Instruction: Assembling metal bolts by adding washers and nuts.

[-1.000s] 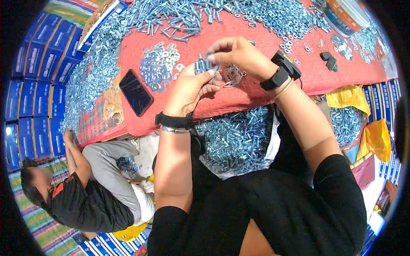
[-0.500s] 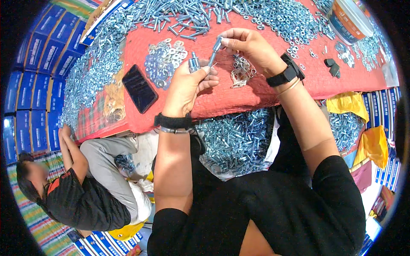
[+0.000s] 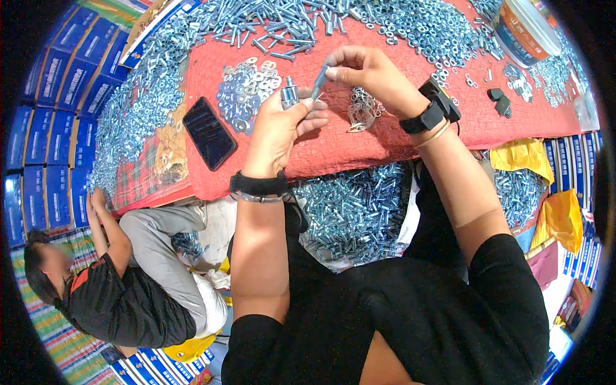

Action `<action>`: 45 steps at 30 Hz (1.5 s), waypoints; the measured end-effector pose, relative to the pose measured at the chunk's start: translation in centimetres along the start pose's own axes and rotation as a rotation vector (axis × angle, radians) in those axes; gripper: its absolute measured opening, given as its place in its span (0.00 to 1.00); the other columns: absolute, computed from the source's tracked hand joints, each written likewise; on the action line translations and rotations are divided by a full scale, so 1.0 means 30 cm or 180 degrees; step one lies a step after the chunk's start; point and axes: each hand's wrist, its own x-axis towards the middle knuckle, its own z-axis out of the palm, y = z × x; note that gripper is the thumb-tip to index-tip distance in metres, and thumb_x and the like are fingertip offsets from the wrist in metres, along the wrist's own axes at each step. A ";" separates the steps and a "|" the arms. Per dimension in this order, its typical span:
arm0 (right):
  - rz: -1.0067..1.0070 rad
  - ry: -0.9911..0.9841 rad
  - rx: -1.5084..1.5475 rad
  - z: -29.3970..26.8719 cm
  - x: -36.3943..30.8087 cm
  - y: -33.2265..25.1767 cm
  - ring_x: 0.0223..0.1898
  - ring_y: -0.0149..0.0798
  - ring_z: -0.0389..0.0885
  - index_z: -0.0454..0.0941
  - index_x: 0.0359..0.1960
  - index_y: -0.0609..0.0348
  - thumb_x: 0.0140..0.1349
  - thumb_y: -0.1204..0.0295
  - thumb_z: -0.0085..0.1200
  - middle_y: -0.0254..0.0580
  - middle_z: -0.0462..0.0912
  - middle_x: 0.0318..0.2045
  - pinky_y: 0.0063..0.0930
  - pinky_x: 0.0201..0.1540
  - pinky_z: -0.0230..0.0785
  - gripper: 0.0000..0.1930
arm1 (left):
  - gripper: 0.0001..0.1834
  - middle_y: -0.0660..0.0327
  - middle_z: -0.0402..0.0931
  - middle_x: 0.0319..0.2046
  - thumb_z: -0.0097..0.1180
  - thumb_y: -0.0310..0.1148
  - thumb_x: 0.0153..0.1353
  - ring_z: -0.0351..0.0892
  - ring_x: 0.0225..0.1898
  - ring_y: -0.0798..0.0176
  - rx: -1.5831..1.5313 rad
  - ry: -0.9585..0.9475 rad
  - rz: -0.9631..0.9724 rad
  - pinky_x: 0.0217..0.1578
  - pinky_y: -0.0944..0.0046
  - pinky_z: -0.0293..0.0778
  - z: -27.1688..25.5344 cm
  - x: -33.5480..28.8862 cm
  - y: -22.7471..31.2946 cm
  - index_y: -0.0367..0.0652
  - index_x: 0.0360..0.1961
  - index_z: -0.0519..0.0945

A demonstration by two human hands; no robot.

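Two bare hands: both over the tabletop [image 3: 401, 136], near the middle of its near edge.
Left hand [image 3: 273, 131]: thumb folded over a small bunch of silvery bolts [image 3: 289, 97], count unclear; the other fingers half curled beneath.
Right hand [image 3: 371, 74]: thumb and index finger pinched on a single bolt [image 3: 320, 80], tilted, its lower end by the left thumb; contact cannot be told.
Wire-like tangle [image 3: 364, 110]: toward the near edge, below the right hand.
Flat washers [image 3: 247, 90]: loose heap left of the hands, beside a dark phone [image 3: 210, 133].
Bolt pile [image 3: 276, 25]: along the far edge.
Tub [image 3: 526, 32]: far right corner.
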 end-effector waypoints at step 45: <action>-0.0415 0.1290 -0.4045 -0.374 0.042 0.161 0.31 0.47 0.78 0.79 0.31 0.57 0.50 0.69 0.57 0.43 0.77 0.29 0.36 0.34 0.71 0.08 | 0.12 0.50 0.77 0.36 0.51 0.28 0.62 0.81 0.36 0.59 -0.0350 -0.0097 -0.0039 0.37 0.67 0.81 -0.006 0.026 0.031 0.33 0.44 0.70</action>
